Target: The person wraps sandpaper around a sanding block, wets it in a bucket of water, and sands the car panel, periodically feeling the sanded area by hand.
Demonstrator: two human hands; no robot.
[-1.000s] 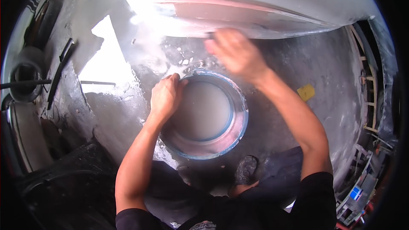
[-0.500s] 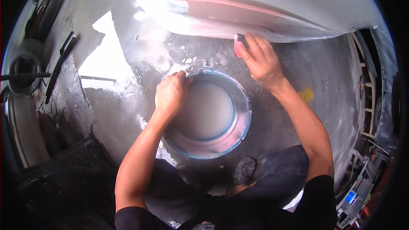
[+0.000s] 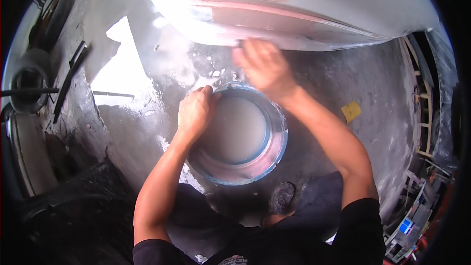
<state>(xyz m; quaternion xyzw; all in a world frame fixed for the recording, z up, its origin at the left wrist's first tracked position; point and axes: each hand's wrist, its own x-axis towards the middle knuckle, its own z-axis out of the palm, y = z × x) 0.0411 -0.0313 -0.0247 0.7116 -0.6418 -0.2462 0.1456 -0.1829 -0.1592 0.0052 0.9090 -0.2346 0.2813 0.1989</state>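
Note:
A round blue-rimmed tub (image 3: 278,154) with cloudy, whitish liquid stands on the floor between my arms. My left hand (image 3: 195,110) is closed on the tub's upper left rim. Beyond the tub, my right hand (image 3: 265,66) is blurred by motion and holds a small pink and dark pad (image 3: 238,55) at its fingertips. That hand is at the lower edge of a large curved panel (image 3: 274,17), white and grey with pinkish patches. Whether the pad touches the panel is hard to tell.
A yellow piece (image 3: 351,112) lies on the floor to the right. Black strips (image 3: 68,83) and a tire-like ring (image 3: 30,86) are at the left. A slatted frame (image 3: 424,103) and clutter line the right edge. My shoe (image 3: 282,197) is below the tub.
Compared with half a second ago, my right hand has moved left along the panel's lower edge with the pad. My left hand has stayed on the rim.

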